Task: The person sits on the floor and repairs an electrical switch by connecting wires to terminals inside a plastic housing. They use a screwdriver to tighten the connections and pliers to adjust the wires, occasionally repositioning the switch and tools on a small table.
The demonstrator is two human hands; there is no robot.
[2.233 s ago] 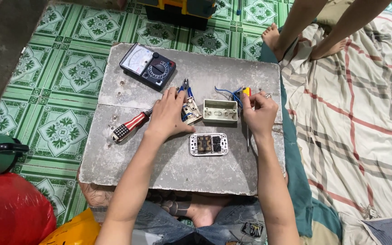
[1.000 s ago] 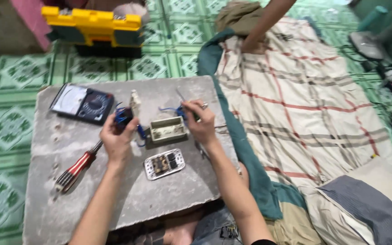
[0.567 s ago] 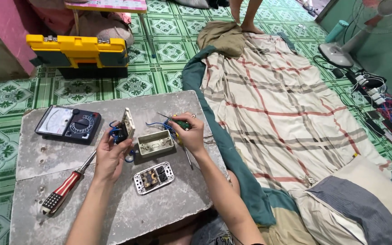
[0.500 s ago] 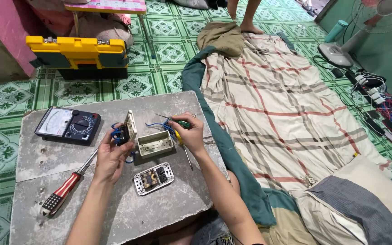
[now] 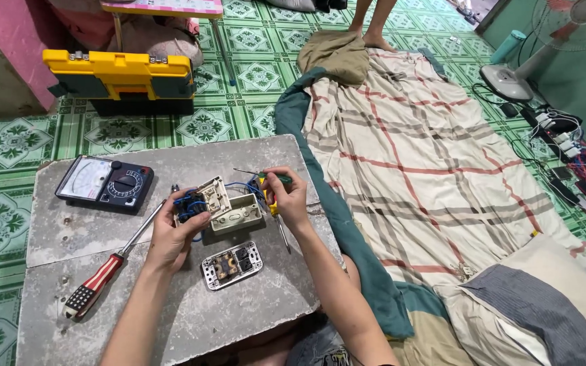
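Fingers of my left hand (image 5: 171,230) grip the cream switch plate (image 5: 211,196) with blue wires. My right hand (image 5: 286,200) pinches a small screwdriver (image 5: 270,196) above the box (image 5: 239,213) on the desk (image 5: 69,230).

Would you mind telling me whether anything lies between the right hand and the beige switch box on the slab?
Nothing visible does. The right hand, gripping a small screwdriver, sits right beside the beige switch box. Only the blue wires run between them, and the left hand holds the faceplate on the box's other side.
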